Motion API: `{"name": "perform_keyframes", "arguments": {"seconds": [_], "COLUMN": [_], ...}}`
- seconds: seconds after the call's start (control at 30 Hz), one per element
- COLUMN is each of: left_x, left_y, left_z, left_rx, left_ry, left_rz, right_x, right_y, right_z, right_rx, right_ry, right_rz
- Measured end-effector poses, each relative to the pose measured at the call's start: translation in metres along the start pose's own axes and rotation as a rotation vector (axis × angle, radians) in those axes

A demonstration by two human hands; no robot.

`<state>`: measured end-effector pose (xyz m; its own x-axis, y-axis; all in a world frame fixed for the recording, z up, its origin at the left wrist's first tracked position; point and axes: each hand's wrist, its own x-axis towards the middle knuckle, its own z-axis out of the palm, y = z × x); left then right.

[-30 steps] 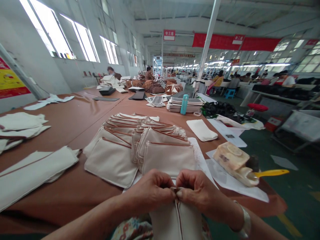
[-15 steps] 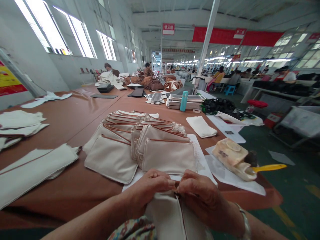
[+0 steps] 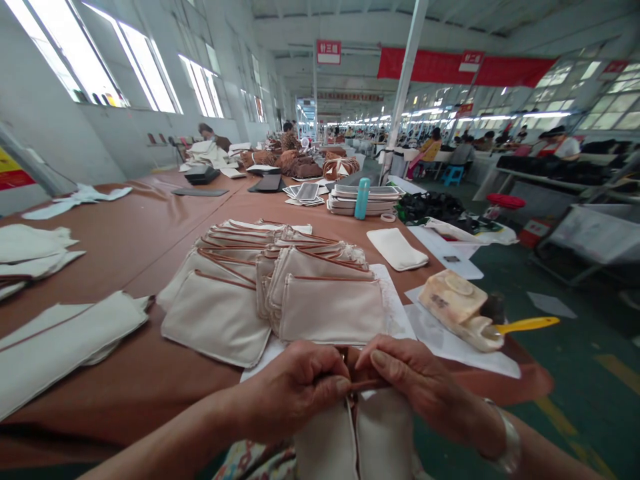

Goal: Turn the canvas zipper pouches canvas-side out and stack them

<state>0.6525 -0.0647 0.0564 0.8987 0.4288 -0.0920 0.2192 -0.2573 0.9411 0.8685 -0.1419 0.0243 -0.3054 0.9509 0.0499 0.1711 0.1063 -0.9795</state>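
A cream fabric pouch (image 3: 327, 443) hangs upright at the table's front edge, a dark brown-edged seam running down its middle. At its top end is a brown strip (image 3: 369, 385). My left hand (image 3: 295, 383) is closed, thumb and forefinger pinching the strip's left side, where a small shiny metal bit shows. My right hand (image 3: 417, 380), with a bangle at the wrist, pinches the strip's right side, fingers curled behind the pouch. Just beyond my hands lies a pile of similar cream pouches (image 3: 333, 310) with brown-trimmed edges.
More cream pieces (image 3: 75, 337) lie at the left of the brown table (image 3: 150, 247). On the right are a cut-open plastic jug (image 3: 450, 300) with a yellow-handled brush (image 3: 530, 325), and a single cream piece (image 3: 397, 249). A teal bottle (image 3: 363, 199) stands farther back. Co-workers sit in the distance.
My hands have moved slightly apart, so more of the brown strip shows between them. My right hand has shifted its hold to the strip's right. The view has shifted slightly.
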Motion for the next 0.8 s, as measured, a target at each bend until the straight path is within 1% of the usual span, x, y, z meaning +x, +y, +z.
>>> {"name": "perform_keyframes", "arguments": {"seconds": [0.1,0.2,0.27,0.4,0.43,0.53,0.6,0.67,0.7,0.73,0.8], "left_x": [-0.001,-0.003,-0.004,-0.004,-0.004,-0.002,-0.001,-0.001,-0.002,-0.003,-0.004], "left_y": [0.003,0.002,0.001,-0.001,-0.002,-0.003,-0.002,-0.002,-0.002,-0.002,-0.003], "left_z": [-0.001,0.0,0.003,0.009,0.01,0.009,0.004,-0.003,-0.006,-0.01,-0.014], "left_rx": [0.077,0.154,0.181,0.218,0.234,0.272,0.163,-0.057,-0.149,-0.214,-0.294], "left_ry": [-0.005,0.029,0.059,0.124,0.138,0.168,0.105,-0.019,-0.06,-0.076,-0.04], "left_rz": [-0.002,-0.005,0.027,0.048,0.04,0.02,0.004,-0.024,-0.045,-0.076,-0.173], "right_x": [0.008,0.01,0.01,0.008,0.009,0.012,0.015,0.017,0.017,0.018,0.019], "right_y": [-0.005,-0.006,-0.006,-0.003,-0.003,-0.004,-0.004,0.001,0.003,0.006,0.009], "right_z": [-0.007,-0.007,-0.003,0.003,0.003,0.0,-0.003,-0.004,-0.004,-0.004,-0.004], "right_rx": [0.024,0.002,-0.022,0.008,0.008,-0.005,0.015,0.081,0.126,0.173,0.237], "right_ry": [-0.126,-0.18,-0.179,-0.101,-0.102,-0.171,-0.207,-0.218,-0.218,-0.221,-0.229], "right_rz": [0.061,0.047,-0.001,-0.06,-0.053,0.002,0.015,-0.002,-0.008,-0.007,0.001]}}
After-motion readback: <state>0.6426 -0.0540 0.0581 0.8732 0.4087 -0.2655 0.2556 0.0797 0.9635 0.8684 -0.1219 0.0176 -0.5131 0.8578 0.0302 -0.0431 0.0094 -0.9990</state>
